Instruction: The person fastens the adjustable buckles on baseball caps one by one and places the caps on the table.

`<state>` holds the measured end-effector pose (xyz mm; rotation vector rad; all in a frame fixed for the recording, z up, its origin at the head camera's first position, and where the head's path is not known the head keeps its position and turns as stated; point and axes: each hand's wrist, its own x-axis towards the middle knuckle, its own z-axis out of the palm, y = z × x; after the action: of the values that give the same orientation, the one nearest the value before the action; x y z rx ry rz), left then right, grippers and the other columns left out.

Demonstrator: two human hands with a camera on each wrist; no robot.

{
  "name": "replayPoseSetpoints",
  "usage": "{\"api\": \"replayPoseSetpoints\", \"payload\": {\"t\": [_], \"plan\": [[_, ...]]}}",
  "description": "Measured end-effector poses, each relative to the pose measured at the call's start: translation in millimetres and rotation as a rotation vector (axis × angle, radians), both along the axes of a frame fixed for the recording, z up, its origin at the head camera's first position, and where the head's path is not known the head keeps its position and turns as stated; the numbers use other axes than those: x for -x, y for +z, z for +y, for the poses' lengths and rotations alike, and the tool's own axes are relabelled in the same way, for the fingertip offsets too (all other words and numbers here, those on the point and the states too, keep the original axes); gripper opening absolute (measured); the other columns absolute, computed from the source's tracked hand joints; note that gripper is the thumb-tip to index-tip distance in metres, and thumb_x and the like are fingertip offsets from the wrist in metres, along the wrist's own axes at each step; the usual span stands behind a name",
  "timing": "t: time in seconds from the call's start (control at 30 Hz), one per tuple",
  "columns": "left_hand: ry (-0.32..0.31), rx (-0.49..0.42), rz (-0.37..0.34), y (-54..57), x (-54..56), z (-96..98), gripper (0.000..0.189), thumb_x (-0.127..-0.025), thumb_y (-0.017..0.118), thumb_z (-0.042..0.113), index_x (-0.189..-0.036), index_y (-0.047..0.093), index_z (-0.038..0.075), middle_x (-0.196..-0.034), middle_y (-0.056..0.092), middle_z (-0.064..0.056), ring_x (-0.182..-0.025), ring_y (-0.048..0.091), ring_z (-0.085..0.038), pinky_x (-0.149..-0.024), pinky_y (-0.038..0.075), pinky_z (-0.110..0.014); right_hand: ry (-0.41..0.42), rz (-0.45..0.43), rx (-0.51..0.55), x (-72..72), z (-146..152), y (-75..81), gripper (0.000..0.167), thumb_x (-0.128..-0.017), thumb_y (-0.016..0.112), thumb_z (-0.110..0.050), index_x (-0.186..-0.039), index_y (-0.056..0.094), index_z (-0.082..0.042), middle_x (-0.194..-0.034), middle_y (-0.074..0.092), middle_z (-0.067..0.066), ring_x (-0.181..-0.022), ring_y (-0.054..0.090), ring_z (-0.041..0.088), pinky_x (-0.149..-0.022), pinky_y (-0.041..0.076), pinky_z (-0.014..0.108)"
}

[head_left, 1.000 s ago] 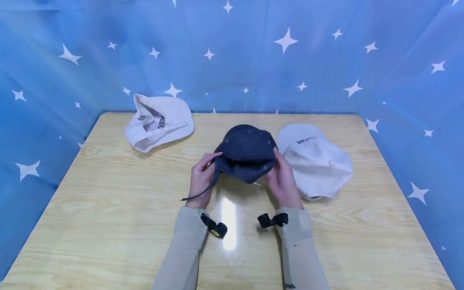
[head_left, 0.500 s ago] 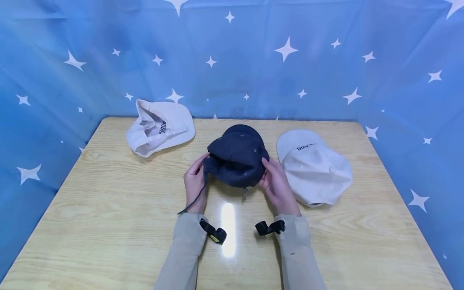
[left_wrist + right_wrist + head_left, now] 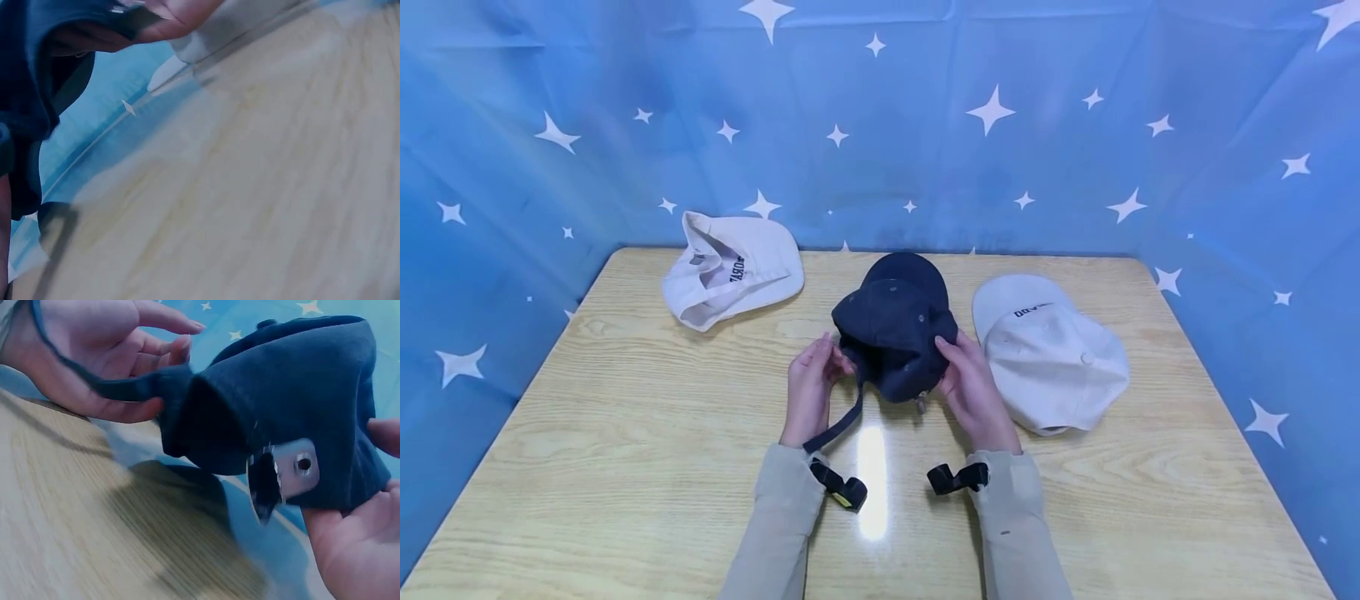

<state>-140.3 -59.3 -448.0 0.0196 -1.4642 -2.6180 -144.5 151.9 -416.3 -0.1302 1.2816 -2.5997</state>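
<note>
A dark navy baseball cap (image 3: 891, 312) is held above the middle of the table, brim pointing away. My right hand (image 3: 973, 390) grips its right rear edge, thumb on the outside. At the cap's left side is my left hand (image 3: 809, 382); in the right wrist view its fingers are extended and apart from the fabric, while the thumb touches the base of the loose strap (image 3: 122, 389). That strap hangs down past the left wrist. A metal buckle (image 3: 300, 467) dangles at the cap's back opening, blurred. In the left wrist view only part of the navy cap (image 3: 22, 69) shows.
On the wooden table (image 3: 647, 467), a white cap (image 3: 737, 271) lies at the back left with its inside showing. Another white cap (image 3: 1052, 354) sits crown up, close beside my right hand. A blue star-patterned curtain (image 3: 880, 125) stands behind the table.
The cap has turned so its brim faces more directly away, and it sits slightly lower. My left fingers have come off its edge, and the strap has swung toward the middle.
</note>
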Motion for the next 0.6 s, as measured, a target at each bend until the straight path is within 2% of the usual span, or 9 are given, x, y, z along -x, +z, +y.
{"api": "replayPoseSetpoints", "payload": {"t": [0.13, 0.27, 0.43, 0.6], "plan": [[-0.007, 0.104, -0.032, -0.7, -1.1, 3.0, 0.036, -0.088, 0.056, 0.032, -0.065, 0.055, 0.004, -0.06, 0.055, -0.006, -0.053, 0.054, -0.017, -0.059, 0.048, -0.029, 0.013, 0.015, 0.005, 0.0, -2.0, -2.3, 0.044, -0.093, 0.047, -0.011, -0.134, 0.032, -0.005, -0.122, 0.048, 0.014, -0.097, 0.057, 0.02, -0.072, 0.051, 0.03], [-0.041, 0.148, -0.121, 0.1, -0.3, 3.1, 0.032, -0.084, 0.06, 0.033, -0.074, 0.054, 0.003, -0.066, 0.055, -0.007, -0.057, 0.055, -0.016, -0.057, 0.051, -0.032, 0.014, 0.022, 0.019, 0.1, -2.9, -3.6, 0.046, -0.093, 0.046, -0.01, -0.136, 0.031, -0.008, -0.12, 0.049, 0.012, -0.096, 0.057, 0.019, -0.071, 0.051, 0.029], [-0.146, 0.176, -0.213, 2.4, -0.3, -1.2, 0.035, -0.084, 0.061, 0.033, -0.09, 0.051, 0.001, -0.076, 0.056, -0.011, -0.058, 0.058, -0.019, -0.055, 0.053, -0.038, 0.015, 0.007, 0.034, -0.5, -6.0, -3.9, 0.047, -0.092, 0.047, -0.01, -0.136, 0.031, -0.011, -0.12, 0.049, 0.011, -0.096, 0.057, 0.019, -0.074, 0.05, 0.028], [-0.291, 0.287, -0.273, 5.0, -2.3, -5.5, 0.045, -0.081, 0.06, 0.043, -0.098, 0.053, 0.002, -0.079, 0.059, -0.014, -0.053, 0.057, -0.021, -0.05, 0.052, -0.038, 0.021, 0.004, 0.034, -1.7, -9.6, -4.1, 0.046, -0.093, 0.046, -0.01, -0.136, 0.03, -0.013, -0.114, 0.051, 0.009, -0.092, 0.057, 0.018, -0.072, 0.05, 0.028]]}}
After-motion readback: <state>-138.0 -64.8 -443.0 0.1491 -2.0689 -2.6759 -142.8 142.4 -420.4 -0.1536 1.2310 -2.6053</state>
